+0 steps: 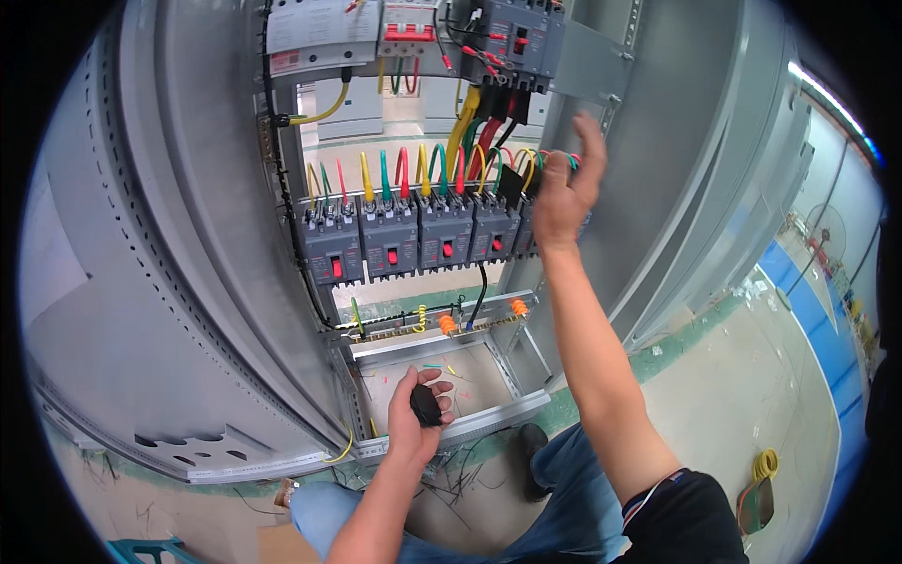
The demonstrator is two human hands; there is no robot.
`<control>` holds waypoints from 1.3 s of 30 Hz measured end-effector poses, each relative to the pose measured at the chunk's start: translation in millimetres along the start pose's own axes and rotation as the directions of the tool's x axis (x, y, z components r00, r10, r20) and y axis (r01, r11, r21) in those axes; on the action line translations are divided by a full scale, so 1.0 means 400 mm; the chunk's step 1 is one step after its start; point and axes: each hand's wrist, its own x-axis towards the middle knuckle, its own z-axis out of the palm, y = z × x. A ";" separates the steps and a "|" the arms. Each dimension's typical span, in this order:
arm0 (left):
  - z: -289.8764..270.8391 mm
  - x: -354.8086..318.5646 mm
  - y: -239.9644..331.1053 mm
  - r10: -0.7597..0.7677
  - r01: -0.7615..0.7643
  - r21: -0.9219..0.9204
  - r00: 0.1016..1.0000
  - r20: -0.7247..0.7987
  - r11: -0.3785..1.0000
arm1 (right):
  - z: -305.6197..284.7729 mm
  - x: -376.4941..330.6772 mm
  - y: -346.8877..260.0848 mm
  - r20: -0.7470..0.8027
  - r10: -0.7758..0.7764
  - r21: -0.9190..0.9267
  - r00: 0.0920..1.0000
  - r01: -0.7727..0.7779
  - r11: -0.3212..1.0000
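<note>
My left hand [411, 414] is low in front of the cabinet's bottom frame, its fingers curled round a small black piece [425, 406] whose kind I cannot make out. My right hand [569, 193] is raised at the right end of a row of grey circuit breakers [443, 240] with red switches. Its fingers are apart and stretched upward, and nothing shows in them. It covers part of the rightmost breaker. Just left of it, a thin black plate [510, 186] stands at the top of a breaker. Yellow, green and red wires [403, 169] rise from the terminals.
Above hang a larger breaker [512, 42] and a small red-and-white switch [409, 33]. Orange insulators [446, 324] sit on the lower rail. Metal cabinet panels [188, 254] flank both sides. Wire scraps [460, 484] litter the floor, and a yellow wire coil [766, 464] lies right.
</note>
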 end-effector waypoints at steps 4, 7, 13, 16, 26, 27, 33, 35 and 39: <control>-0.006 -0.003 0.005 0.013 -0.013 -0.005 1.000 0.012 1.000 | -0.020 0.024 -0.062 -0.111 -0.021 0.131 0.994 0.035 0.991; 0.025 0.010 -0.013 -0.022 0.022 0.008 0.999 0.026 1.000 | 0.046 -0.016 0.065 -0.016 -0.065 -0.215 0.998 0.060 0.975; -0.003 0.001 0.002 0.013 -0.013 0.003 1.000 -0.001 1.000 | 0.024 -0.026 -0.012 -0.050 0.061 -0.065 0.997 -0.064 0.996; -0.003 0.006 -0.001 0.025 -0.025 0.002 0.999 0.034 1.000 | -0.006 0.009 -0.049 -0.077 -0.003 0.032 0.997 0.005 0.999; 0.014 0.006 0.004 0.064 -0.065 0.024 0.997 0.038 0.998 | 0.038 -0.093 -0.055 0.163 0.109 0.049 0.981 -0.118 0.992; 0.023 0.002 0.003 0.073 -0.074 0.014 0.995 0.065 0.997 | -0.018 -0.121 -0.105 0.319 0.165 0.095 0.933 -0.205 0.974; 0.039 -0.003 0.003 0.116 -0.124 0.040 0.980 0.160 0.992 | -0.208 -0.320 -0.329 0.984 -0.074 0.145 0.162 -0.489 0.860; 0.037 0.005 -0.003 0.106 -0.118 0.061 0.979 0.174 0.991 | -0.217 -0.356 -0.321 0.988 -0.060 0.124 0.144 -0.487 0.865; 0.033 -0.008 0.001 0.078 -0.085 0.029 0.977 0.197 0.996 | -0.222 -0.357 -0.313 0.997 -0.045 0.080 0.070 -0.658 0.749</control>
